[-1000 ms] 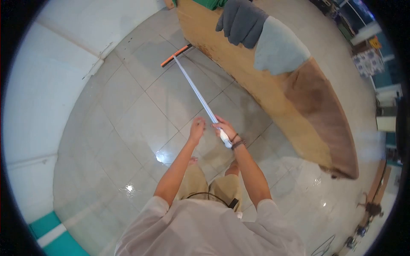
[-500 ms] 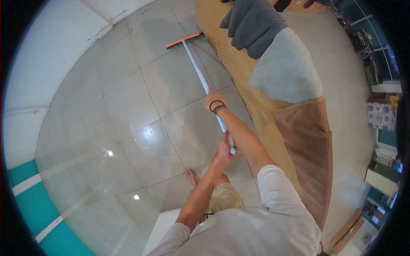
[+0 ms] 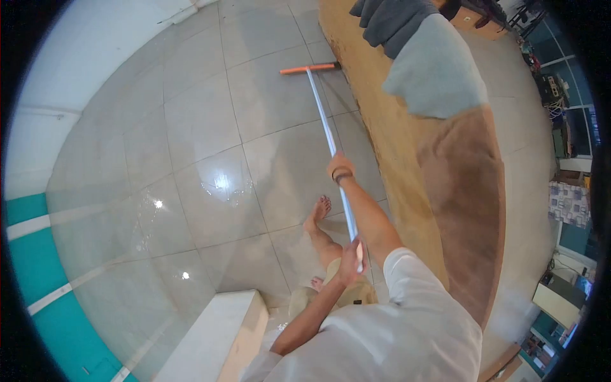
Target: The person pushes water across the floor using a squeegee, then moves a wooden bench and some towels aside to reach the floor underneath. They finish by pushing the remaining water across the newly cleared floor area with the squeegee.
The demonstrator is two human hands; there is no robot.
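Observation:
A floor squeegee with an orange head (image 3: pixel 305 69) rests on the tiled floor, its right end by the wooden counter's base. Its long pale handle (image 3: pixel 326 130) slopes back toward my body. Partway down the shaft, my right hand (image 3: pixel 340 167), with dark bands at the wrist, is wrapped round it. Closer to me, my left hand (image 3: pixel 351 262) grips the shaft near its end. My bare foot (image 3: pixel 318 211) stands on the tiles left of the handle.
On my right runs a long wooden counter (image 3: pixel 398 172) bearing grey, pale green and brown cloths (image 3: pixel 461 197). A white block (image 3: pixel 213 337) stands at lower left. Wet, shiny patches mark the floor (image 3: pixel 221 181). Shelves with goods (image 3: pixel 560 290) line the far right.
The squeegee head now appears farther right and slightly lower in view. Both hands, still on the handle, sit lower and nearer my body. A foot has stepped forward, and the view has shifted.

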